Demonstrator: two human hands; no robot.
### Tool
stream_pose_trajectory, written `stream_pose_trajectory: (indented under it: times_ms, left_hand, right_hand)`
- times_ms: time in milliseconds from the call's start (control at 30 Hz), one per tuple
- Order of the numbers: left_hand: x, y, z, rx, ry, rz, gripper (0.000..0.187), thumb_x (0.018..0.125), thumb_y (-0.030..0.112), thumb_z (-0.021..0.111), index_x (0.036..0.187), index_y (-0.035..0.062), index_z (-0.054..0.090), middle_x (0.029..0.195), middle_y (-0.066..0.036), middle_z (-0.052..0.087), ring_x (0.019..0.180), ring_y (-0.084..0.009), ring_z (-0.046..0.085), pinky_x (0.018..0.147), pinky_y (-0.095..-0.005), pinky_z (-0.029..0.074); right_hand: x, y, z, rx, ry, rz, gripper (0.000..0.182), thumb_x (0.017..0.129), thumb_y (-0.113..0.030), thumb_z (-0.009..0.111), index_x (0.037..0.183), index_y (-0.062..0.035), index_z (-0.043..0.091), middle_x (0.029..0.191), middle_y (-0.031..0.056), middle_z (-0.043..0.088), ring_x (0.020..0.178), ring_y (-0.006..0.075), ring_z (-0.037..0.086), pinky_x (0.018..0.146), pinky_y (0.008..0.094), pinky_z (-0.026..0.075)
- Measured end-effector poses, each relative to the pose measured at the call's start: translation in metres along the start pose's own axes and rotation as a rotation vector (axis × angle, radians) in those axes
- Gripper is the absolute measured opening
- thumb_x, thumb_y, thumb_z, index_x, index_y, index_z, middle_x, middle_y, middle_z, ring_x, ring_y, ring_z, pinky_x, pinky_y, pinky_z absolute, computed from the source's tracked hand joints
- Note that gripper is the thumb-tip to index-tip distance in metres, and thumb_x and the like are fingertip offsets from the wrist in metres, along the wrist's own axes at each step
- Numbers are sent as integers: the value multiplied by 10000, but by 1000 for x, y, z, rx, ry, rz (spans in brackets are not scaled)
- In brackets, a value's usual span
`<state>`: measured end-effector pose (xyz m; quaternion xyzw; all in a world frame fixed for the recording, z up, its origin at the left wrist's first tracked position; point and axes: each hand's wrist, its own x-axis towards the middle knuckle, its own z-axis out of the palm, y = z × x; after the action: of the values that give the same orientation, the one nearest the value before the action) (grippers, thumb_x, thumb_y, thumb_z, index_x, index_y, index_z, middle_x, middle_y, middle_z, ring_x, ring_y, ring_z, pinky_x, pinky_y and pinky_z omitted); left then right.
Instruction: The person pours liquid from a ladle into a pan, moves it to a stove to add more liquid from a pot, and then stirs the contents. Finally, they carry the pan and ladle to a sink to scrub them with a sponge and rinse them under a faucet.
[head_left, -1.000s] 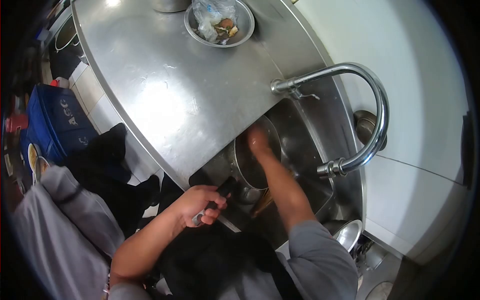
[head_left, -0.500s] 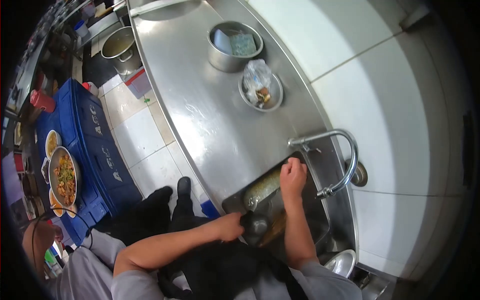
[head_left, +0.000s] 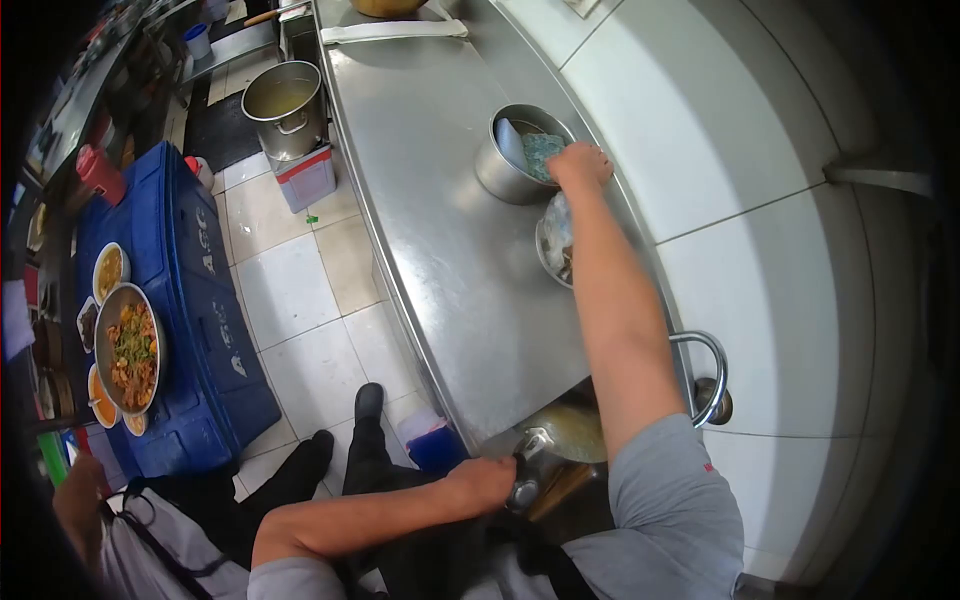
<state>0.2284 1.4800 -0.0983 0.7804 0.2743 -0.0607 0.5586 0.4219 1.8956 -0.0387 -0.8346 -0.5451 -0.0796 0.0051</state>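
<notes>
My left hand (head_left: pixel 485 484) is closed around the black handle of a metal pan (head_left: pixel 541 446), held at the near edge of the sink. Beyond the pan, a rounded, shiny wet surface (head_left: pixel 575 432) shows in the sink, partly covered by my right arm. My right hand (head_left: pixel 581 166) reaches far forward to the rim of a deep metal pot (head_left: pixel 508 178). Its fingers are bent and look apart, close beside a green scouring pad (head_left: pixel 541 152). A pale blue sponge (head_left: pixel 510 143) stands in the same pot. What lies beneath my right palm is hidden.
A metal bowl (head_left: pixel 541 262) with a plastic bag sits behind my forearm. The curved tap (head_left: pixel 718 362) rises by the tiled wall. On the left, a blue chest (head_left: pixel 205 300) carries a bowl of food (head_left: pixel 133 348). Another person's hand (head_left: pixel 82 498) is at lower left.
My right hand has left the sink and moved forward to the pot with the pads. My left hand still grips the pan, now tilted differently. The camera view has shifted.
</notes>
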Motion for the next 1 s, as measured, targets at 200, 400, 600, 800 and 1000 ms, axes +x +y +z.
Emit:
stream_pose_trajectory:
  times_ms: [200, 400, 600, 800, 1000]
  left_hand:
    - [5, 1, 1, 45, 63, 76, 399, 799, 100, 576, 1124, -113, 487, 884, -308, 666, 849, -439, 680, 733, -494, 555]
    - [15, 4, 8, -36, -16, -15, 453, 791, 142, 607, 1153, -101, 482, 898, -290, 671, 885, -440, 670, 789, -497, 540]
    - [36, -20, 25, -205, 55, 165, 350, 794, 149, 592, 1090, -37, 577, 857, -263, 672, 787, -398, 686, 687, -484, 551]
    - [50, -32, 46, -1400, -435, -562, 50, 878, 61, 538, 869, 38, 582, 732, -85, 547, 528, -150, 480, 424, -306, 380]
    - [46, 12, 50, -1597, -385, -762, 81, 822, 10, 585, 808, 20, 505, 656, -78, 491, 486, -142, 450, 411, -294, 368]
  right_hand:
    - [-18, -14, -13, -6, -171, -30, 514, 814, -399, 645, 1205, -66, 640, 1366, 147, 551, 1303, 306, 471, 1092, 464, 286]
    - [-13, -10, 3, 449, 43, -66, 268, 775, -217, 620, 977, -44, 654, 1083, 203, 660, 1089, 385, 585, 939, 466, 405]
    - [-21, 13, -10, 1147, 472, 10, 374, 711, -83, 599, 1061, 0, 495, 976, 204, 598, 884, 377, 606, 834, 437, 469]
    - [-248, 130, -15, 1216, 410, -193, 559, 743, -17, 595, 1277, 21, 432, 1112, 161, 565, 1072, 271, 571, 1002, 341, 407]
    - [-491, 290, 85, 1091, -314, 581, 281, 842, -9, 596, 1104, -27, 495, 1004, 88, 598, 958, 183, 601, 853, 322, 496]
